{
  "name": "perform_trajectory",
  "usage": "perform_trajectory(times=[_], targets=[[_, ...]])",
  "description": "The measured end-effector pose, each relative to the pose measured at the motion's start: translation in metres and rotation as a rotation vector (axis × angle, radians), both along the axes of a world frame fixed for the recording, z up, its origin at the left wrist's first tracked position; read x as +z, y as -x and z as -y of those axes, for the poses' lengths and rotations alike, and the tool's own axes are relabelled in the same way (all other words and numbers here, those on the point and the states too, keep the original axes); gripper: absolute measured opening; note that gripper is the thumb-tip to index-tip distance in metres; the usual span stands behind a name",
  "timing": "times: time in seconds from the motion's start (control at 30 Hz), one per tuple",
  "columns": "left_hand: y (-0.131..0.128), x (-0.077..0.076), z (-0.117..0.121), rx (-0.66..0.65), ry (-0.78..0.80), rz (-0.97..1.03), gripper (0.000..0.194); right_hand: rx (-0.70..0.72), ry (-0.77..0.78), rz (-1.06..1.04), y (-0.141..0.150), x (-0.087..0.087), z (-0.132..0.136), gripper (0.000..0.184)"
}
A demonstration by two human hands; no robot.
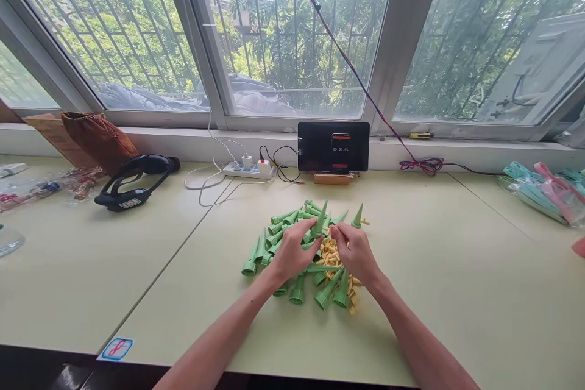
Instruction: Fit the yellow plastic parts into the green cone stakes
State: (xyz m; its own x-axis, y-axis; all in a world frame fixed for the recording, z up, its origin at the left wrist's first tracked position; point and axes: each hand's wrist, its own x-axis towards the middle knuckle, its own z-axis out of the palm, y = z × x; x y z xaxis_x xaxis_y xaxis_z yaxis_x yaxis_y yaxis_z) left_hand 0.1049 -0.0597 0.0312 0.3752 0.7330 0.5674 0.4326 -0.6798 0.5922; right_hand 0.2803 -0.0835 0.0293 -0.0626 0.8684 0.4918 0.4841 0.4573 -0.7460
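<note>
My left hand (pixel 292 250) grips a green plastic cone-shaped spike (pixel 321 219) between thumb and fingers, its tip pointing up. Close on its right, my right hand (pixel 359 251) is closed in a pinch; whatever it holds is hidden or too small to make out. Under and around both hands lies a heap of similar green spikes (pixel 297 294), mostly on their sides and overlapping. Small yellow plastic pieces (pixel 329 254) are piled between the hands. Beyond my right hand, another green spike (pixel 358 217) stands upright with a yellow piece beside it.
A tablet (pixel 333 147) showing a timer leans at the back of the pale table (pixel 439 317). Left of it are a power strip (pixel 249 169) with cables, a black headset (pixel 137 183) and a brown drawstring bag (pixel 95 141). Bagged turquoise and pink items (pixel 548 189) lie far right.
</note>
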Motion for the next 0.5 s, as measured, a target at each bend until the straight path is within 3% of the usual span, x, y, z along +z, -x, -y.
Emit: perform_trajectory(times=[0.5], targets=[[0.0004,0.0064,0.0003,-0.026,0.021,0.005,0.030,-0.005,0.035,-0.055,-0.0010,0.0006,0.0008,0.034]])
